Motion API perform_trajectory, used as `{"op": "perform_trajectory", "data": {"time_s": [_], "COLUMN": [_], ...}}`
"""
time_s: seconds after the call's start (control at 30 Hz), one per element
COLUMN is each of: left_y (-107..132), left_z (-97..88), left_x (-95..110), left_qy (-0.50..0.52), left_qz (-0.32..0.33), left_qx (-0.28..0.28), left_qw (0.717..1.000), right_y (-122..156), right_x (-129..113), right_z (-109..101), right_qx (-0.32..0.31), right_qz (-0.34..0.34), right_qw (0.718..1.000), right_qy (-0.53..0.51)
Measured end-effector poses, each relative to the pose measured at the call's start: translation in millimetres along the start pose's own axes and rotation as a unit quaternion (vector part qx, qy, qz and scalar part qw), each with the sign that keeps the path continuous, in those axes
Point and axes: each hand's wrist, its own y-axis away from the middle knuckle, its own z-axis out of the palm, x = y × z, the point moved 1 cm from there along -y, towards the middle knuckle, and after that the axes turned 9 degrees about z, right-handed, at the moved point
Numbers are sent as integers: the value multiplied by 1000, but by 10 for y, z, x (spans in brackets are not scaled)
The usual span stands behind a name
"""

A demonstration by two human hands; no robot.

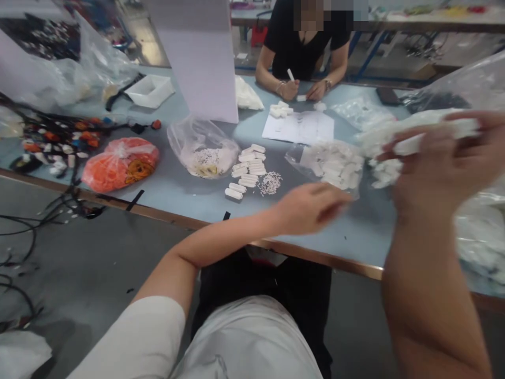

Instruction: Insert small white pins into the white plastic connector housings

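Note:
My right hand [442,158] is raised at the right, blurred, with its fingers closed around a white piece [408,144] whose exact kind I cannot make out. Behind and below it lie clear bags and loose white parts [386,172]. My left hand [310,209] hovers over the table's front part, fingers curled in; whatever is in them is hidden. Just beyond it is an open clear bag of white plastic parts [341,166]. To its left, long white plastic housings [248,167] lie in rows beside a small heap of tiny white pieces [270,182].
A clear bag with tiny pieces [207,158], an orange bag [120,164] and wire harnesses [59,139] lie leftward. A white panel [197,58] stands upright. Across the table, a person [303,58] holds a white pen over a small white part, near a paper sheet [298,129].

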Motion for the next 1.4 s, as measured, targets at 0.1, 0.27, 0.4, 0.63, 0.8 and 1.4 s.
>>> {"op": "perform_trajectory", "data": {"time_s": [0.1, 0.27, 0.4, 0.63, 0.8, 1.4], "left_y": [59, 217, 368, 513, 539, 559], "left_z": [-383, -641, -486, -300, -379, -422], "left_x": [-507, -942, -999, -945, -979, -942], "left_qy": [-63, -108, -58, -27, -26, -43], "left_qz": [-87, -195, -232, -211, -187, -193], "left_qx": [78, 94, -4, -53, -38, 17], "left_qw": [991, 970, 971, 976, 981, 980], "right_y": [75, 363, 650, 935, 911, 957], "right_x": [241, 585, 736, 810, 749, 716], "right_z": [168, 576, 690, 657, 633, 580], "right_qx": [-112, -201, -258, -321, -367, -374], "right_qz": [29, 224, 369, 444, 434, 311], "right_qw": [993, 944, 871, 811, 806, 872], "right_qy": [-37, -137, -197, -204, -167, -58]}}
